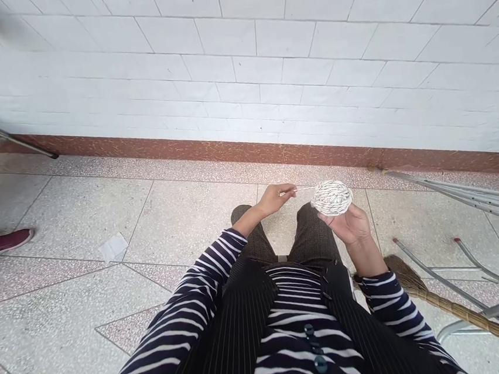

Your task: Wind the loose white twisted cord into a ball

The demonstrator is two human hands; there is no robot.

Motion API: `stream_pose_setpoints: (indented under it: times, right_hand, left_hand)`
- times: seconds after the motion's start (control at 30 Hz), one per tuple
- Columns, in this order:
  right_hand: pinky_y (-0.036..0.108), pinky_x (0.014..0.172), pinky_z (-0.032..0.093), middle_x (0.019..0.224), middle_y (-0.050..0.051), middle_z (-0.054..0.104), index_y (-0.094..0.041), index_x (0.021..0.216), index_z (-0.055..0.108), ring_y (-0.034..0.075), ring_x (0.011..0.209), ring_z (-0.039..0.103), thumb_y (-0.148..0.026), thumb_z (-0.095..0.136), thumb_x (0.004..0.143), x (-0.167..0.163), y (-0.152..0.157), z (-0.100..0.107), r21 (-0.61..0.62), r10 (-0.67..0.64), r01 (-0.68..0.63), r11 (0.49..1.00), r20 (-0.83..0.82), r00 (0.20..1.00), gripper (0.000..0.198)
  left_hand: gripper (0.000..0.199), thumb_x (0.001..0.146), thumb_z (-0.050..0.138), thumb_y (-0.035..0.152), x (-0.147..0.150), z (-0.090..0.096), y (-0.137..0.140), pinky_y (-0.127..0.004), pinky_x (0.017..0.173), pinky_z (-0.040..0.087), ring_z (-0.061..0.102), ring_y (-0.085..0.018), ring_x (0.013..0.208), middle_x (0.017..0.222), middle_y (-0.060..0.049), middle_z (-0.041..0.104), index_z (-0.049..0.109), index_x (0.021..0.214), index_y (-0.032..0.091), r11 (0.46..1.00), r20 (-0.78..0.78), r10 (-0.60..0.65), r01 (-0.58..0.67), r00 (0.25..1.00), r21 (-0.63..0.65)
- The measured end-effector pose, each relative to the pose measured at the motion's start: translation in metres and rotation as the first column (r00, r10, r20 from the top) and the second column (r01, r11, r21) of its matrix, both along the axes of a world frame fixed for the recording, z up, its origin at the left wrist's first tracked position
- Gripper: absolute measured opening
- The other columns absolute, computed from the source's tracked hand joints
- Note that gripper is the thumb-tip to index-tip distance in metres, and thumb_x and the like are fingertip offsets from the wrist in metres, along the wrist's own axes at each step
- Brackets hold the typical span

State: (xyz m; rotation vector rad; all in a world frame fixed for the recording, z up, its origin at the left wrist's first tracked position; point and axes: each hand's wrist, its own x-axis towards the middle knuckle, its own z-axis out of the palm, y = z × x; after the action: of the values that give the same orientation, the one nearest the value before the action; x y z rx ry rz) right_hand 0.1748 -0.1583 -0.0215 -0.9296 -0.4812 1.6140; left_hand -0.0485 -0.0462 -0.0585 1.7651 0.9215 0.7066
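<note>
A whitish ball of yarn (332,197) with dark flecks rests in my right hand (353,223), which grips it from below and from the right. Left of it, my left hand (278,198) pinches a thin strand of yarn (305,188) between thumb and fingers. That strand runs across to the ball, nearly straight. Both hands are held out above my knees, a short way apart. The fingers behind the ball are partly hidden.
A straw broom (455,303) and a metal-legged chair (492,304) are at my right. Folded metal poles (457,189) lean near the tiled wall (274,37). White paper (113,248) lies on the floor at left, near another person's shoe (10,241).
</note>
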Motion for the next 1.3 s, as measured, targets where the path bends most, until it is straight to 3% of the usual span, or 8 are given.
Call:
stream_pose_setpoints:
  times: [0.13, 0.3, 0.57, 0.73, 0.87, 0.97, 1.17, 1.3]
  right_hand:
    - [0.043, 0.081, 0.064, 0.127, 0.005, 0.073, -0.032, 0.113, 0.071, 0.027, 0.108, 0.072, -0.045, 0.086, 0.068, 0.003, -0.011, -0.008, -0.044, -0.058, 0.057, 0.997, -0.018, 0.998, 0.049]
    - [0.043, 0.084, 0.063, 0.128, 0.006, 0.072, -0.033, 0.121, 0.069, 0.027, 0.110, 0.072, -0.049, 0.084, 0.071, 0.003, -0.012, -0.001, -0.036, -0.056, 0.055, 0.998, -0.019, 0.998, 0.054]
    - [0.042, 0.081, 0.062, 0.130, 0.001, 0.070, -0.040, 0.122, 0.066, 0.027, 0.119, 0.067, -0.052, 0.075, 0.076, 0.020, 0.009, 0.022, 0.110, -0.155, 0.144, 0.983, 0.092, 0.984, 0.049]
    - [0.043, 0.079, 0.062, 0.132, 0.001, 0.069, -0.039, 0.116, 0.069, 0.029, 0.119, 0.067, -0.051, 0.078, 0.072, 0.025, 0.008, 0.038, 0.119, -0.191, 0.179, 0.977, 0.104, 0.976, 0.047]
    - [0.050, 0.080, 0.063, 0.134, 0.004, 0.068, -0.041, 0.125, 0.066, 0.033, 0.124, 0.065, -0.053, 0.078, 0.072, 0.021, -0.005, 0.044, 0.101, -0.143, 0.130, 0.986, 0.131, 0.981, 0.056]
    - [0.055, 0.085, 0.062, 0.135, 0.005, 0.068, -0.041, 0.127, 0.065, 0.035, 0.127, 0.063, -0.053, 0.079, 0.070, 0.022, -0.013, 0.045, 0.063, -0.145, 0.137, 0.989, 0.132, 0.981, 0.060]
    - [0.048, 0.085, 0.064, 0.129, 0.003, 0.072, -0.039, 0.125, 0.066, 0.030, 0.125, 0.064, -0.046, 0.084, 0.068, 0.017, -0.009, 0.047, 0.070, -0.132, 0.128, 0.989, 0.057, 0.990, 0.060]
    - [0.044, 0.081, 0.067, 0.125, 0.003, 0.074, -0.033, 0.118, 0.068, 0.026, 0.110, 0.070, -0.036, 0.086, 0.065, -0.008, 0.010, 0.052, 0.109, -0.047, 0.052, 0.993, -0.048, 0.998, 0.056]
  left_hand:
    - [0.026, 0.093, 0.052, 0.029, -0.006, -0.005, -0.002, -0.030, 0.095, 0.050, 0.070, -0.018, 0.092, 0.090, -0.005, 0.076, 0.073, 0.084, 0.016, 1.000, -0.011, 0.012, -0.012, 1.000, -0.010]
    - [0.026, 0.088, 0.058, 0.036, -0.010, -0.005, -0.003, -0.026, 0.078, 0.050, 0.066, -0.017, 0.078, 0.077, -0.002, 0.073, 0.074, 0.086, 0.017, 0.991, -0.062, -0.024, 0.015, 0.998, -0.135]
    - [0.045, 0.076, 0.079, 0.048, -0.006, -0.007, -0.018, -0.027, 0.072, 0.049, 0.062, -0.015, 0.063, 0.065, 0.000, 0.068, 0.075, 0.106, 0.015, 0.929, 0.081, -0.143, 0.162, 0.986, -0.332]
    - [0.036, 0.092, 0.062, 0.045, -0.015, -0.011, 0.002, -0.029, 0.086, 0.049, 0.065, -0.016, 0.078, 0.075, -0.003, 0.071, 0.072, 0.074, 0.017, 0.993, 0.008, -0.091, 0.092, 0.996, -0.074]
    - [0.035, 0.097, 0.056, 0.035, -0.028, -0.010, 0.035, -0.035, 0.103, 0.043, 0.063, -0.016, 0.077, 0.078, -0.001, 0.072, 0.069, 0.069, 0.019, 0.991, -0.191, -0.038, 0.061, 0.981, 0.116]
    - [0.040, 0.101, 0.049, 0.033, -0.033, -0.003, 0.052, -0.037, 0.111, 0.038, 0.062, -0.016, 0.077, 0.077, -0.001, 0.072, 0.067, 0.068, 0.019, 0.976, -0.222, -0.016, 0.064, 0.975, 0.210]
    - [0.032, 0.103, 0.047, 0.028, -0.024, 0.005, 0.064, -0.045, 0.125, 0.025, 0.068, -0.018, 0.100, 0.095, -0.003, 0.077, 0.072, 0.086, 0.019, 0.940, -0.387, 0.018, 0.116, 0.922, 0.320]
    - [0.031, 0.101, 0.049, 0.020, -0.004, -0.005, 0.060, -0.050, 0.127, 0.024, 0.059, -0.026, 0.133, 0.137, -0.010, 0.069, 0.070, 0.123, 0.017, 0.953, -0.493, 0.091, 0.068, 0.866, 0.294]
